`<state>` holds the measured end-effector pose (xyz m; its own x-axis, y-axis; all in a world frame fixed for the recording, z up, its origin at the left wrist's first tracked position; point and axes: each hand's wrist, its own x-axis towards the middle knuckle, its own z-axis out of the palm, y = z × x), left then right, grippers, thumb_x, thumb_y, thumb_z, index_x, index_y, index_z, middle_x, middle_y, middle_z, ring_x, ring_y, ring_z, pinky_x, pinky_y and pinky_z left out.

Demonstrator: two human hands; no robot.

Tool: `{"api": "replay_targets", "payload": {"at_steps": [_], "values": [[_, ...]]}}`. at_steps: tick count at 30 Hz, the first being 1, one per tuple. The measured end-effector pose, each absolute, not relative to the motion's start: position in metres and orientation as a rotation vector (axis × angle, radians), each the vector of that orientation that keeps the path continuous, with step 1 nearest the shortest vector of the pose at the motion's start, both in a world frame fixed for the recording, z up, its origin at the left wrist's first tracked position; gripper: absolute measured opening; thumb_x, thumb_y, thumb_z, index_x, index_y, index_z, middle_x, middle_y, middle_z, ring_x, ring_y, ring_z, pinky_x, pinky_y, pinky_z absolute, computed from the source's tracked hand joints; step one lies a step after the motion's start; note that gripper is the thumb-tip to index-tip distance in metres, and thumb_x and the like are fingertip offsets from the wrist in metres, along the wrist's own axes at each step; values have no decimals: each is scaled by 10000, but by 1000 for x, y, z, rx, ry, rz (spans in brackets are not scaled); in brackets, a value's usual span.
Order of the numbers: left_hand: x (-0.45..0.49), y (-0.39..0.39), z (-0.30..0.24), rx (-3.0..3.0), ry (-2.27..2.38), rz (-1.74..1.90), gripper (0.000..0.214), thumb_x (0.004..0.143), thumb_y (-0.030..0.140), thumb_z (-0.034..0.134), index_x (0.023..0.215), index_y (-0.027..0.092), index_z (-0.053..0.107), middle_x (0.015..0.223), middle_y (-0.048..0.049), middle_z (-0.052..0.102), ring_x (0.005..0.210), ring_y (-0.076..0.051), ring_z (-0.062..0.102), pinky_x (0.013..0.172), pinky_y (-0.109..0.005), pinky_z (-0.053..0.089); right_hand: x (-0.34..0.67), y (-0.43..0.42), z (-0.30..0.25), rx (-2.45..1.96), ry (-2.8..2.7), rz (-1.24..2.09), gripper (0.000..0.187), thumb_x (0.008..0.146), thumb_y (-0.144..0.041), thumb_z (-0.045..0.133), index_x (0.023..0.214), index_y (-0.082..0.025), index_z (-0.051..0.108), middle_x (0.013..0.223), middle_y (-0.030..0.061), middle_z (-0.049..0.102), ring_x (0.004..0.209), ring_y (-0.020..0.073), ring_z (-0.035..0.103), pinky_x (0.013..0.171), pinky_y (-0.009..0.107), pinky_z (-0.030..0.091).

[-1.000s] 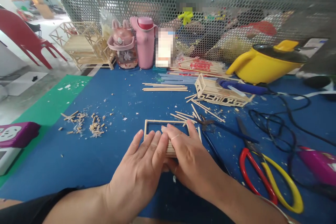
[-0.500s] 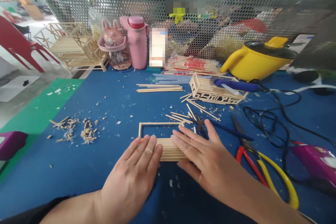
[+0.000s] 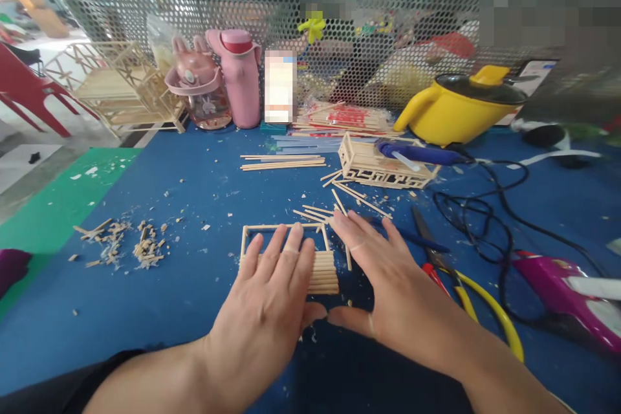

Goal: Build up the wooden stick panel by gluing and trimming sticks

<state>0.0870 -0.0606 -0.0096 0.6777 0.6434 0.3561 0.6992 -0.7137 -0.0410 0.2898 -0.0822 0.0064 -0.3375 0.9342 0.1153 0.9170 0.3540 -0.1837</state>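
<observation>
My left hand [image 3: 264, 294] lies with fingers outstretched over a small wooden frame [image 3: 244, 242], covering part of it. Round wooden sticks [image 3: 324, 275] sit side by side across the frame's near half, their right ends showing past my fingers. Just right of them is my right hand [image 3: 388, 272], open, thumb spread from the fingers and holding nothing. A single loose stick [image 3: 348, 257] lies between the frame and my right hand. Beyond its fingertips are several thin sticks [image 3: 315, 213]. The tips of both thumbs come close together near the frame's front edge.
On the blue table [image 3: 194, 310] are offcuts [image 3: 148, 246] at left. Red-and-yellow-handled pliers [image 3: 495, 317], a purple tool [image 3: 565, 291] and black cable lie right. Behind stand a small wooden model [image 3: 383, 168] with a blue glue gun [image 3: 422, 153] on it, a yellow pot [image 3: 456, 110] and pink bottles [image 3: 240, 87].
My right hand has moved off the sticks to the right. The left hand has slid further across them. A loose stick now shows beside the frame. The view has shifted slightly.
</observation>
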Motion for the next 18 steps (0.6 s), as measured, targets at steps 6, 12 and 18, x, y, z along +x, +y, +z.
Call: {"api": "replay_targets", "payload": {"at_steps": [6, 12, 18], "values": [[105, -57, -22, -2745, -1049, -394, 450, 960, 324, 365, 1340, 105, 468, 1382, -143, 511, 1225, -318, 510, 1000, -489, 403, 296, -80, 5, -1774, -2362, 143, 886, 693, -402, 734, 1422, -130, 311, 1451, 147, 423, 1370, 294, 326, 1105, 590, 237], [106, -54, -19, -2781, -1024, -338, 429, 935, 275, 420, 1306, 78, 503, 1307, -159, 575, 1070, -311, 599, 894, -469, 478, 294, -82, 9, -1758, -2245, 136, 478, 746, -366, 703, 1182, -200, 600, 1278, 86, 618, 1236, 287, 509, 1078, 604, 272], [100, -62, -16, -2757, -1026, -509, 480, 957, 355, 386, 1343, 77, 445, 1401, -162, 483, 1258, -325, 472, 1005, -507, 404, 291, -84, 10, -1736, -2101, 336, 596, 744, -418, 696, 1262, -166, 546, 1230, 127, 642, 1155, 294, 579, 1029, 523, 412]]}}
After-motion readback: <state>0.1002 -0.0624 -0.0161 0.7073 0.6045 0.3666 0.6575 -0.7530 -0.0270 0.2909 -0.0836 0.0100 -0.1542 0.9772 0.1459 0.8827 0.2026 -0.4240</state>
